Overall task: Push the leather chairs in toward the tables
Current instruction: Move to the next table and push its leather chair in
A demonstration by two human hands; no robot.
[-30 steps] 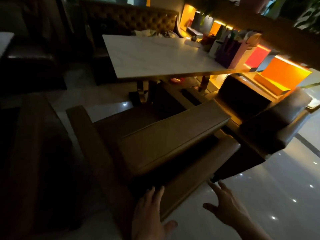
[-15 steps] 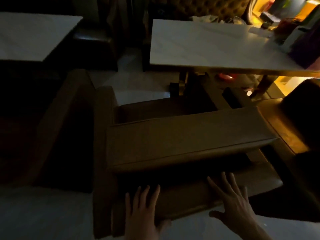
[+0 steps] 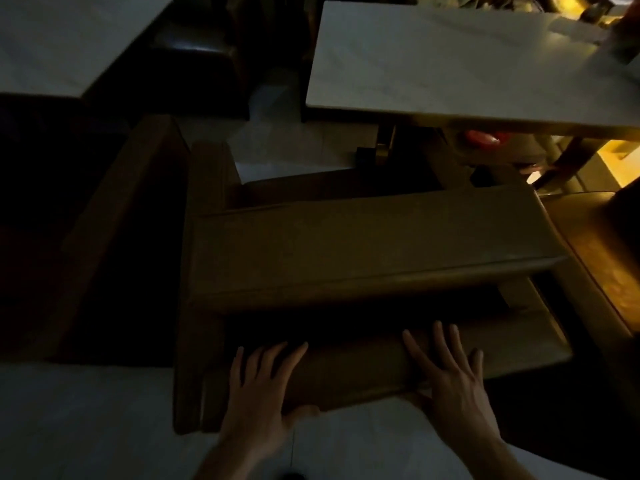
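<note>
Left hand (image 3: pixel 258 389): flat on top of the backrest of the brown leather chair (image 3: pixel 363 251), fingers straight and spread, thumb hooked at the near edge; nothing clasped. Right hand (image 3: pixel 450 372): likewise flat on the same backrest top, toward its right end, fingers extended and splayed, pressing rather than gripping. Chair positioned centrally, back toward the camera, seat facing the white marble-look table (image 3: pixel 460 60); front edge of the seat near the table's pedestal base (image 3: pixel 381 150), below the near table edge. Second leather chair (image 3: pixel 595 251) just beside on the right, lit orange. Second white table (image 3: pixel 65 43) at upper left, well apart. Pale glossy floor (image 3: pixel 83 420) beneath.
</note>
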